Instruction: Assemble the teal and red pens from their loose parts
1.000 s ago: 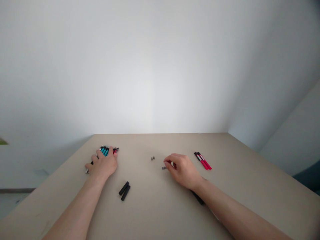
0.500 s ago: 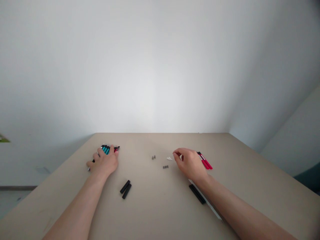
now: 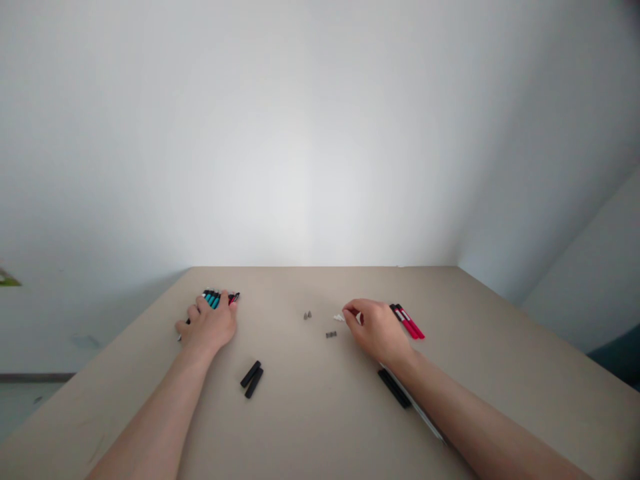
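My left hand [image 3: 210, 325] lies spread over a row of teal and red pens [image 3: 211, 300] at the far left, fingers apart and resting on them; part of the row is hidden beneath it. At the middle right my right hand [image 3: 377, 328] is closed in a pinch, thumb against fingertips. Whatever sits in that pinch is too small to make out. Just left of its fingertips are small white pieces [image 3: 339, 318]. Several small grey springs [image 3: 331, 335] lie a bit nearer to me, and two small grey cone-shaped tips [image 3: 307, 315] stand farther left.
Two black tubes [image 3: 251, 380] lie at the centre left of the beige table [image 3: 310, 427]. Red barrels with black ends [image 3: 411, 323] rest beyond my right hand. Black tubes [image 3: 394, 389] and thin pale rods [image 3: 425, 421] lie beside my right forearm. A wall borders the far edge.
My right hand has shifted slightly left, its fingertips now beside the white pieces, uncovering more of the red barrels. My left hand has stayed nearly still on the pens.
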`<state>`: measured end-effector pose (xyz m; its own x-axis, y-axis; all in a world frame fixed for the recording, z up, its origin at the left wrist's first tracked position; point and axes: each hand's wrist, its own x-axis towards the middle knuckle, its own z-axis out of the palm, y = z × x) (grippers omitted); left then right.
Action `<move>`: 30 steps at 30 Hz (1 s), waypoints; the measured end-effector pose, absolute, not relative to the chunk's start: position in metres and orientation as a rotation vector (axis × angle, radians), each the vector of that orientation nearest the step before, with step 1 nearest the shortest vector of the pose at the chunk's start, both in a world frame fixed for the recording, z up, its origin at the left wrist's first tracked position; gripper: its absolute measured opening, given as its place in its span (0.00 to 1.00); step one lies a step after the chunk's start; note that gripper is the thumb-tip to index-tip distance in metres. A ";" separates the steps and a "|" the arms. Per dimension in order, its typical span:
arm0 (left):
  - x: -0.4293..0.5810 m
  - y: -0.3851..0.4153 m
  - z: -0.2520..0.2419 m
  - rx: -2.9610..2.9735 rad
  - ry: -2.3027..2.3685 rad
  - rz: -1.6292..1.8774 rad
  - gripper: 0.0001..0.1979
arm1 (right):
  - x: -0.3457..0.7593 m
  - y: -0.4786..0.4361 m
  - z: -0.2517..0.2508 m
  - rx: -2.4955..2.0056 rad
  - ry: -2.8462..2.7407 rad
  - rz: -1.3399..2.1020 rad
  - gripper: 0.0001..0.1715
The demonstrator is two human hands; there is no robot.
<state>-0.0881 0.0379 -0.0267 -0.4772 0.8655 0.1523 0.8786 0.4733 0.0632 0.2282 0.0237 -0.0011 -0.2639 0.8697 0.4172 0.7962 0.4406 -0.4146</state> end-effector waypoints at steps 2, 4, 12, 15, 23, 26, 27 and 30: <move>-0.088 0.038 -0.027 -1.554 -2.614 -0.185 0.28 | 0.229 0.024 -0.001 -1.396 -2.106 0.160 0.12; -0.088 0.038 -0.027 -1.559 -2.610 -0.183 0.28 | 0.229 0.024 -0.001 -1.402 -2.107 0.164 0.12; -0.089 0.038 -0.027 -1.564 -2.619 -0.205 0.29 | 0.229 0.024 0.000 -1.440 -2.116 0.173 0.13; -0.090 0.038 -0.027 -1.569 -2.625 -0.198 0.29 | 0.228 0.024 0.001 -1.442 -2.119 0.173 0.13; -0.089 0.037 -0.028 -1.571 -2.583 -0.212 0.28 | 0.229 0.026 -0.003 -1.456 -2.128 0.151 0.13; -0.088 0.038 -0.027 -1.541 -2.627 -0.216 0.30 | 0.231 0.027 -0.003 -1.515 -2.145 0.112 0.13; -0.088 0.038 -0.026 -1.522 -2.643 -0.212 0.30 | 0.231 0.027 -0.003 -1.551 -2.151 0.090 0.13; -0.086 0.037 -0.023 -1.488 -2.651 -0.197 0.31 | 0.232 0.027 -0.001 -1.655 -2.140 0.023 0.12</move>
